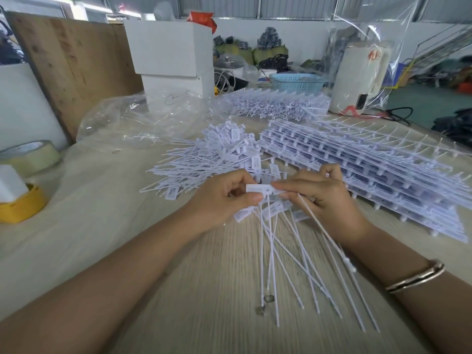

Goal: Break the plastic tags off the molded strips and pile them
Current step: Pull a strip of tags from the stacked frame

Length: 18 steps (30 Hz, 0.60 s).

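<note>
My left hand (224, 200) and my right hand (324, 198) meet above the table's middle, both pinching a white molded strip of tags (263, 189) from either end. Several thin white tails (288, 267) hang from the held tags and fan out toward me over the wooden table (204, 302). Just beyond my hands lies a loose pile of separated tags (219, 154). To the right sits a tall stack of unbroken molded strips (370, 169), with a second stack (275, 103) farther back.
A crumpled clear plastic bag (138, 121) lies at the back left by white boxes (173, 54). Tape rolls (30, 154) and a yellow tape dispenser (20, 205) sit at the left edge. A blue basket (296, 83) and a white appliance (357, 80) stand behind.
</note>
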{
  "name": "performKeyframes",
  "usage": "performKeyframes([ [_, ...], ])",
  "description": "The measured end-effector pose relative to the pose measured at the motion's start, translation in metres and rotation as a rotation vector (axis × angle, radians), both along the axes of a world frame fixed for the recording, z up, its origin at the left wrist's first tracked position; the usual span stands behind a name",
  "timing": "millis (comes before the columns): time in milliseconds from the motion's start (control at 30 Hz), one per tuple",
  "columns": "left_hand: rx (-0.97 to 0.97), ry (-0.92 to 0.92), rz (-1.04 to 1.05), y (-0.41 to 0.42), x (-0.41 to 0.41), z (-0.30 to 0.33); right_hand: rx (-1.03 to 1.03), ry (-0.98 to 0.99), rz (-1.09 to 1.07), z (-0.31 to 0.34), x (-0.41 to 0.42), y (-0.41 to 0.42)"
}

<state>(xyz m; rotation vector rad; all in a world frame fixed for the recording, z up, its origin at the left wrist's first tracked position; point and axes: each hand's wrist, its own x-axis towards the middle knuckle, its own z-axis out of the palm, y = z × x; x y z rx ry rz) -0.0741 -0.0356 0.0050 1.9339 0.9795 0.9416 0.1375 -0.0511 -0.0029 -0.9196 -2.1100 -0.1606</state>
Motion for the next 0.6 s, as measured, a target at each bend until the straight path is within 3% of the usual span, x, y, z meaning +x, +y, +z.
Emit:
performKeyframes([
  [200, 0.092, 0.105, 0.022, 0.000, -0.002, -0.001, -0.112, 0.035, 0.061, 0.001, 0.002, 0.000],
  [367, 0.045, 0.012, -0.052, -0.002, -0.001, 0.004, -0.085, 0.075, 0.056, 0.004, 0.001, 0.001],
  [467, -0.017, -0.059, -0.151, -0.006, -0.005, 0.008, -0.203, 0.310, 0.168, 0.015, 0.006, 0.000],
  [533, -0.044, -0.080, -0.142, -0.004, -0.011, 0.008, -0.202, 0.457, 0.132, 0.021, 0.021, 0.000],
  [600, 0.002, -0.028, -0.043, 0.003, -0.016, 0.005, -0.139, 0.290, -0.023, 0.016, 0.034, 0.001],
])
